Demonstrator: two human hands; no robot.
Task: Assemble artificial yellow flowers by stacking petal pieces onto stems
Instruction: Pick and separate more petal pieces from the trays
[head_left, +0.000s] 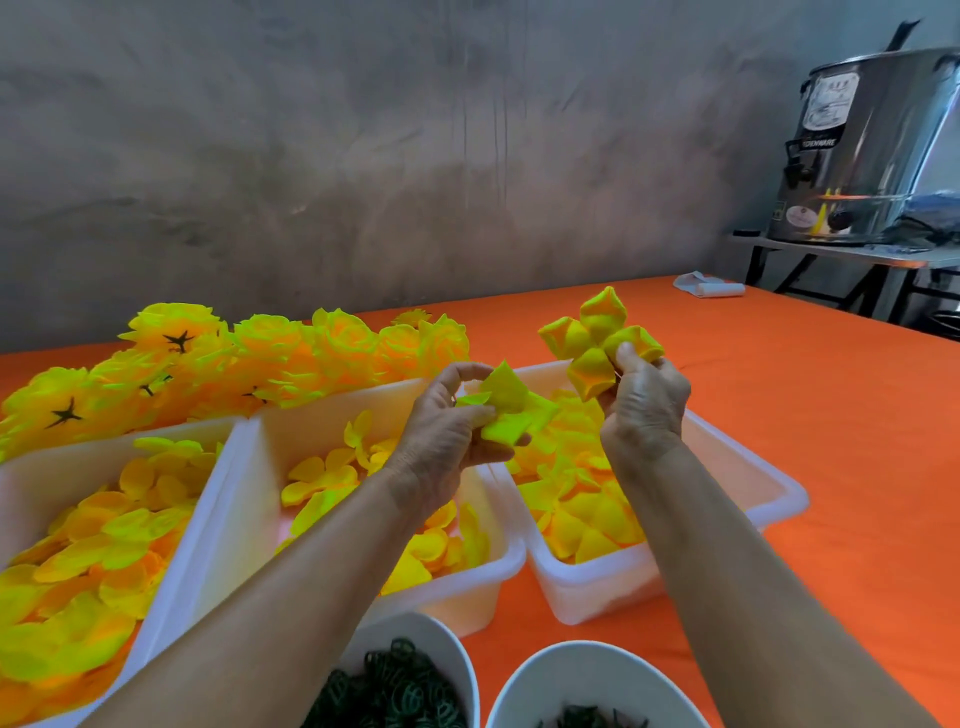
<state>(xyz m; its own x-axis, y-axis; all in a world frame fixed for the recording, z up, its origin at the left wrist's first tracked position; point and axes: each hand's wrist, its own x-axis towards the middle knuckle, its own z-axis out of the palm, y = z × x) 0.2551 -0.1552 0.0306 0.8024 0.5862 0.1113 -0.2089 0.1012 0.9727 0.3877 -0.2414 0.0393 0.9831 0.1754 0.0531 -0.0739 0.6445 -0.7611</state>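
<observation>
I see both hands raised above the white bins on the orange desk (779, 415). My left hand (447, 421) has its fingers (470, 370) and thumb curled around a small bunch of loose yellow petal pieces (506, 410), pinching them just over the gap between the middle bin (498, 566) and the right bin (587, 587). My right hand (644, 400) grips the base of a partly built flower (597, 340), its thumb pressed against the underside while four cupped petals fan out above the knuckles; the stem itself is hidden inside the grip. The two hands are near each other but not touching. The left bin (197, 514), the middle one and the right one each hold heaps of yellow petal pieces. Behind the bins lies a row of finished yellow flowers (291, 348), some turned over with dark star-shaped backs showing. At the near edge stand two white bowls: the left bowl (447, 649) holds dark green ring-shaped parts, the right bowl (587, 670) holds dark green pieces I cannot make out. A steel urn (862, 150) sits on a side table at far right.
</observation>
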